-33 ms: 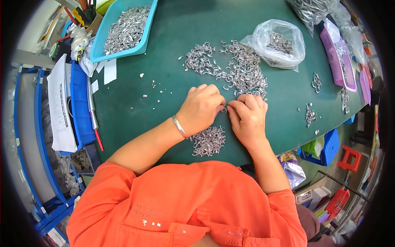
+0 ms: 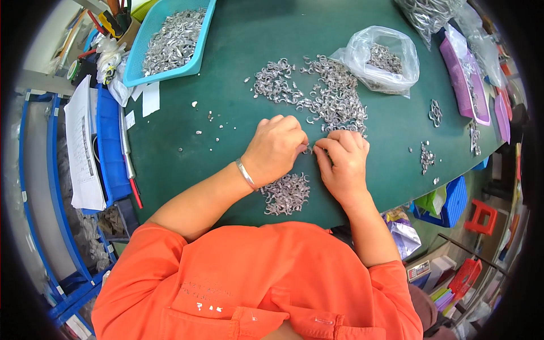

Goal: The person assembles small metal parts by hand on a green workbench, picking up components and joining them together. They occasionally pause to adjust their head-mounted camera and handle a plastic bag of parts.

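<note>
My left hand point(image 2: 276, 143), with a silver bangle on its wrist, is closed in a pinch over the green table. My right hand point(image 2: 344, 161) faces it, thumb and forefinger pinched too. Between their fingertips is a small curved metal piece point(image 2: 308, 150), mostly hidden by the fingers. Nearer to me, beside my left wrist, lies a small pile of similar curved metal pieces point(image 2: 287, 194). Just beyond my right hand spreads a larger heap of grey curved pieces point(image 2: 338, 102).
Far left stands a turquoise basket point(image 2: 195, 63) full of metal pieces. A clear plastic bag point(image 2: 411, 62) holds more at the far right, near a purple basket point(image 2: 453, 73). Papers point(image 2: 84, 153) and a blue bin point(image 2: 113, 158) line the left edge. Tiny scraps point(image 2: 199, 132) dot the table.
</note>
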### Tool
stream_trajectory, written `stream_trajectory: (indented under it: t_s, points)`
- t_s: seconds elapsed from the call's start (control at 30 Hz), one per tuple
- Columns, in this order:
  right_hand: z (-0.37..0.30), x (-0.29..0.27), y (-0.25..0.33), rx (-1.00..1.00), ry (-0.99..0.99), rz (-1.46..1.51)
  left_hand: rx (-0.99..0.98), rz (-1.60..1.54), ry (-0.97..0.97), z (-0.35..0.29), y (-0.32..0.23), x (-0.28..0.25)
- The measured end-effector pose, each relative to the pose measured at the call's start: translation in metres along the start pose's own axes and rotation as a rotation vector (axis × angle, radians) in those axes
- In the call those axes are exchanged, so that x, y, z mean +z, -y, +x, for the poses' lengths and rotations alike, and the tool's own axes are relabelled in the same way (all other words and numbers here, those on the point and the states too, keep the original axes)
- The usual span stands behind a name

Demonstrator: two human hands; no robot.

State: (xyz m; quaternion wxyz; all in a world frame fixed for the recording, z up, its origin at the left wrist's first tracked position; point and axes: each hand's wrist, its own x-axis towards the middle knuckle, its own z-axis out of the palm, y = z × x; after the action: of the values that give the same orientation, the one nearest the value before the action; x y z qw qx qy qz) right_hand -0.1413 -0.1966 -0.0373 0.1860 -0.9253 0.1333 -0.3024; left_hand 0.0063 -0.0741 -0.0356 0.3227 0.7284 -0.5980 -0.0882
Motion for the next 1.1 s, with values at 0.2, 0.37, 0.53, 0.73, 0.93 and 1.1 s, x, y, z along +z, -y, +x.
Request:
stream_trajectory:
  t_s: [0.2,0.37,0.53,0.73,0.93,1.1]
  points:
    - [-0.014,-0.016,0.006,0.102,-0.077,0.384,-0.057,-0.346,-0.079,-0.010,-0.001,-0.023]
    - [-0.006,-0.023,0.015,-0.062,0.181,0.401,0.101,-0.364,0.341,-0.029,0.001,-0.053]
    - [0.001,-0.003,0.006,0.033,0.092,-0.058,0.068,-0.151,0.001,-0.017,-0.003,-0.018]
    - [-0.015,-0.018,0.008,0.039,-0.012,0.202,0.065,0.049,-0.091,-0.010,-0.005,-0.003]
    - [-0.020,-0.019,0.011,-0.013,0.035,0.127,-0.534,-0.909,-0.034,-0.016,-0.007,-0.013]
    - [-0.020,-0.007,0.007,0.035,0.077,0.154,-0.674,-1.147,0.008,-0.017,-0.009,-0.026]
